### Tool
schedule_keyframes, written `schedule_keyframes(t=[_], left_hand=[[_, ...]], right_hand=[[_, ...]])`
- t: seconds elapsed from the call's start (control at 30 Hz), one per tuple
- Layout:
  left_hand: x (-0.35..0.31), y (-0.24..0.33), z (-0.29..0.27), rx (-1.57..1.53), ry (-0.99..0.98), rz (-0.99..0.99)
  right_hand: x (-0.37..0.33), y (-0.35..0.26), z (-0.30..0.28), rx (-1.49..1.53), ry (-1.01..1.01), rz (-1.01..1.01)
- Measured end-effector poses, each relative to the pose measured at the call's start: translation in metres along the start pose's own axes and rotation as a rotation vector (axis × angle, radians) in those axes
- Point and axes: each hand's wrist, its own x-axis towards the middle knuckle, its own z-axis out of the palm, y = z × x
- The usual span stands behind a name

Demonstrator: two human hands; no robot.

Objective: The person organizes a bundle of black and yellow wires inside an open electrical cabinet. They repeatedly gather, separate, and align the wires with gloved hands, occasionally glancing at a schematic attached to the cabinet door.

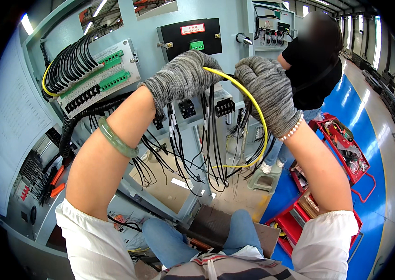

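My left hand [186,77], in a grey knitted glove, is closed on a yellow wire [262,112] just below a black module. Beside it, my right hand [270,91], gloved alike, has its fingers curled against the same wire; the fingertips are partly hidden. From between my hands the wire arcs down past my right hand and back left among loose black wires [179,154]. Behind my left hand is the black module [190,39] with a small green terminal connector [197,45] at its lower edge.
At left, a terminal board [99,77] carries bundled black wires. Orange-handled pliers [57,179] lie lower left. A person in black [312,65] stands at right, near a green stool [264,181] and a red tool cart [347,149]. Grey cabinet frame edges surround my hands.
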Motion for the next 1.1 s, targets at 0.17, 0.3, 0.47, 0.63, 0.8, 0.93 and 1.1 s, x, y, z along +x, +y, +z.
schedule_keyframes(t=[0.17,0.3,0.47,0.63,0.8,0.93,1.1], left_hand=[[-0.002,0.003,-0.001,0.050,-0.002,-0.004],[-0.003,-0.001,-0.001,0.032,0.019,0.108],[-0.013,0.005,0.004,0.064,0.108,0.131],[-0.015,0.006,0.012,0.163,0.198,0.108],[-0.014,0.006,0.010,0.176,0.217,0.097],[-0.010,0.006,0.014,0.218,0.263,0.099],[-0.012,0.003,0.013,0.231,0.299,0.121]], right_hand=[[0.001,0.008,-0.001,0.018,0.043,-0.133],[0.011,0.016,-0.003,-0.053,0.009,-0.079],[0.024,0.028,0.019,0.470,-0.099,0.196],[0.014,0.050,0.037,1.262,-0.520,0.863],[-0.015,0.063,0.026,0.897,-0.145,0.978],[-0.025,0.042,0.016,0.422,0.294,0.371],[-0.002,-0.001,0.017,0.084,-0.002,0.127]])
